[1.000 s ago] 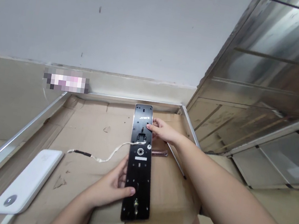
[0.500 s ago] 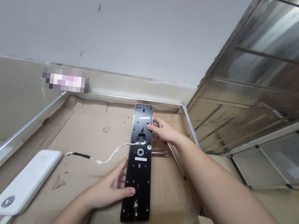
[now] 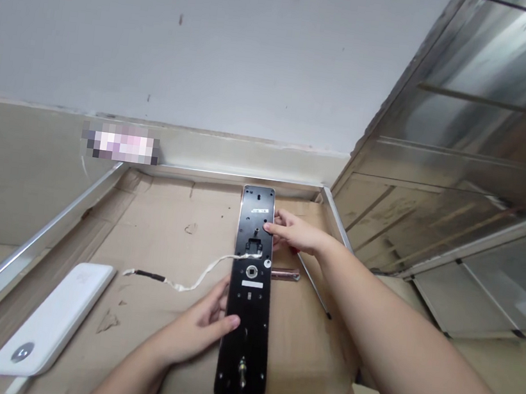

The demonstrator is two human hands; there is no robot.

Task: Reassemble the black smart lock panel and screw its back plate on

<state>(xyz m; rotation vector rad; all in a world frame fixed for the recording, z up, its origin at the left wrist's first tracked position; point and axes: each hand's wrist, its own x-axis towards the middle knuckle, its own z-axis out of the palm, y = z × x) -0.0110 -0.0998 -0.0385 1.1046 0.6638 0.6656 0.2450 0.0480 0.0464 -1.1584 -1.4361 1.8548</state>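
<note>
A long black door lock panel [image 3: 249, 311] lies lengthwise before me, back side up, showing a square spindle hole, screw holes and a threaded post near its close end. My left hand [image 3: 208, 319] grips its left edge, thumb on top and fingers partly hidden below. At the upper right edge, my right hand [image 3: 290, 231] holds the panel with the thumb on its face; the other fingers are partly hidden. A copper-coloured lever handle [image 3: 286, 274] sticks out from beneath on the right. From the panel's middle a white cable [image 3: 207, 270] with a black-wrapped section runs left.
A white power bank [image 3: 53, 318] lies at the left, close to the cable's end. Brown cardboard [image 3: 162, 222] lines the metal-framed table [image 3: 45, 230]. A thin dark rod [image 3: 316, 289] lies right of the panel. A wall and metal door panels [image 3: 471, 160] stand beyond.
My left thumb has shifted slightly up along the panel's edge. The whole view has moved a little, while both hands stay on the panel.
</note>
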